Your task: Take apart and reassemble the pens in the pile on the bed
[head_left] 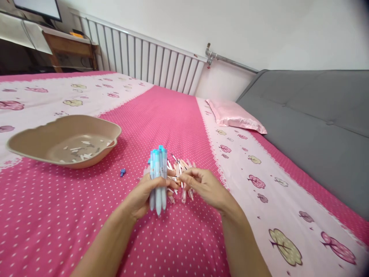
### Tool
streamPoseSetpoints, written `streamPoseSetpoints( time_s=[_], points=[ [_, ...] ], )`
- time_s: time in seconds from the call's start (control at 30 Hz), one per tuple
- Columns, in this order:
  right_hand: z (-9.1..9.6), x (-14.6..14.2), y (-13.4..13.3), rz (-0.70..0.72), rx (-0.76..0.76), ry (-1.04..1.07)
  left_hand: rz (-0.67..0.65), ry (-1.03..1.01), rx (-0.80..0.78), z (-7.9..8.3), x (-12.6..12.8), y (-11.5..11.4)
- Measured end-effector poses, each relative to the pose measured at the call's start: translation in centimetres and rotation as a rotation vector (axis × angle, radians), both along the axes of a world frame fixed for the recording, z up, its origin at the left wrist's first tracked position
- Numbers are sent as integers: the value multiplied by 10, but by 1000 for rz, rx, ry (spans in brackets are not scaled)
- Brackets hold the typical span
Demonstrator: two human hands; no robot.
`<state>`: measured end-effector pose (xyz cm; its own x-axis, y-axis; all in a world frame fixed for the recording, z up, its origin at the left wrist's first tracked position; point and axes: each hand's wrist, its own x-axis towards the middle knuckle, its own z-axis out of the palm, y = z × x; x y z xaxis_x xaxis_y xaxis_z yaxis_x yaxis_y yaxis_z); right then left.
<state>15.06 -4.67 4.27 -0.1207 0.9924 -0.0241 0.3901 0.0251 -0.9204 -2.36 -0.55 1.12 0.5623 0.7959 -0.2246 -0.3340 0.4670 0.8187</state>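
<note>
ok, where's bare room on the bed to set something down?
Bare: pink strip beyond the pen parts, between basin and pillow, up to the railing; also sheet on the basin's near side. Crowded: left hand with blue pens, right hand at the pen parts. A small blue piece lies between basin and left hand.

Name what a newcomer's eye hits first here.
The bundle of blue pens in the left hand, low centre over the pink dotted bedsheet. Then the loose pile of pale sticks at the right hand, and the beige basin with small pieces, at left.
</note>
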Motion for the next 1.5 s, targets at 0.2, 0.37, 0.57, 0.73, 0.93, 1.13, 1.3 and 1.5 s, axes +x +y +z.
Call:
streamPoseSetpoints(
  time_s=[0.2, 0.37, 0.57, 0.73, 0.93, 1.13, 1.3, 1.5],
  points=[
    [-5, -12, 8, -45, -41, 347, -316, -63, -27, 0, -1, -6],
    [-5, -11, 9, -113, -45, 402, -273, -17, -57, 0, 2, -7],
    [-1, -4, 7, -151, -59, 487, -104, 11, -82, 5, 4, -5],
    [-2, -4, 9, -169, -66, 517, -74, 87, -41, 4, -2, -2],
    [-3, -8, 8, -133, -94, 470, -232, 173, -33, 4, -3, -6],
    [-1, -8, 9, -251, -76, 417, -353, 245, 52, 0, -3, -7],
    [-7, -7, 12, -307, -1, 419, -399, 299, 164, -5, -3, -6],
    [-14, 5, 23, -499, 105, 456, -392, 345, 176, -1, -3, -7]
  ],
)
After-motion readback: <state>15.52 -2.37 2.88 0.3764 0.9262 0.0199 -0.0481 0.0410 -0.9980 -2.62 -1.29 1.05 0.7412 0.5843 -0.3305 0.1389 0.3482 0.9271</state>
